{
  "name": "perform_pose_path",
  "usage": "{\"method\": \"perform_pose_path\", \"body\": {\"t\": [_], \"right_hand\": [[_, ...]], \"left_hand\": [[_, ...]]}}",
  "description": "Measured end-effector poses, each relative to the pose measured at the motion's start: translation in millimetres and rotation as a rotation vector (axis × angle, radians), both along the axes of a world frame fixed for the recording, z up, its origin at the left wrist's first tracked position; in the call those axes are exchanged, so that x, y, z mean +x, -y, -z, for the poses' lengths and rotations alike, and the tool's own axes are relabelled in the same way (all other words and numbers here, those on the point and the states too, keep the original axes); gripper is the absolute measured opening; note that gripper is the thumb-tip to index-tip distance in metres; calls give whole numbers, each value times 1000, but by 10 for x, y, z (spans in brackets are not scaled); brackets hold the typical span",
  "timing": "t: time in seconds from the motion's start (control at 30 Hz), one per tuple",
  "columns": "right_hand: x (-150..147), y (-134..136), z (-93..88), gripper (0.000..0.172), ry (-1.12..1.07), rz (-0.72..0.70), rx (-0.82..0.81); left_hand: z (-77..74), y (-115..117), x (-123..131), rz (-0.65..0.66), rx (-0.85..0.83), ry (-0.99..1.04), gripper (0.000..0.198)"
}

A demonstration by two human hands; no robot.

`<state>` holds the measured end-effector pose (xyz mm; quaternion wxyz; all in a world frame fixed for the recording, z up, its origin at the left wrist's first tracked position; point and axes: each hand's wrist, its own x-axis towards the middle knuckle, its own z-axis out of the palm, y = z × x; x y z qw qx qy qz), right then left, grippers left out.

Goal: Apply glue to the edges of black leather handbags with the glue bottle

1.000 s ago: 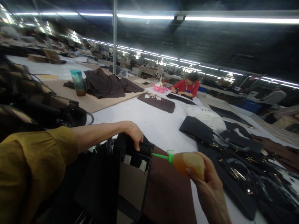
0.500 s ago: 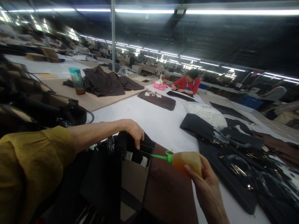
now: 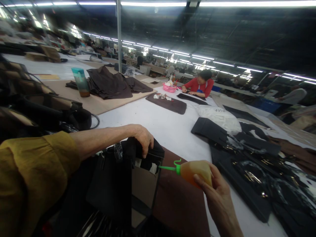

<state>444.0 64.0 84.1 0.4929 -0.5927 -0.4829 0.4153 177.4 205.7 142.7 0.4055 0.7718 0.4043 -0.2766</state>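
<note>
My right hand (image 3: 217, 187) is wrapped round a squeeze bottle (image 3: 194, 169) of amber liquid with a green nozzle. The nozzle points left, and its tip is at the edge of a black bag (image 3: 108, 181), close to white patches (image 3: 153, 168) on its inside. My left hand (image 3: 144, 140) reaches over the top of the bag, fingers bent down and pinching its upper edge. The bag's beige lining (image 3: 143, 184) shows through the opening. Beneath it lies a brown sheet (image 3: 180, 197) on the white table (image 3: 172, 138).
Black bags with metal fittings (image 3: 251, 177) are piled at right beside a white plastic sack (image 3: 217, 117). Black bags (image 3: 49, 112) crowd the left. A teal-lidded bottle (image 3: 81, 82) stands by dark fabric (image 3: 108, 82). A co-worker in red (image 3: 199, 87) sits across the table.
The nozzle tip has dropped slightly to the bag's side edge near the white patches. The bag's top has shifted a little to the right under my left hand.
</note>
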Motion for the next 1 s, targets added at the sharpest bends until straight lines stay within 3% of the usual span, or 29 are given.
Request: {"method": "perform_pose_path", "body": {"t": [0.2,0.67,1.0], "right_hand": [[31,25,36,58,23,-23,17],[9,24,-62,61,75,97,13],[-47,16,-62,56,152,10,21]], "left_hand": [[-11,12,19,-5,-8,-2,48],[-42,42,26,-43,-76,11,45],[-5,22,17,-44,-71,9,44]]}}
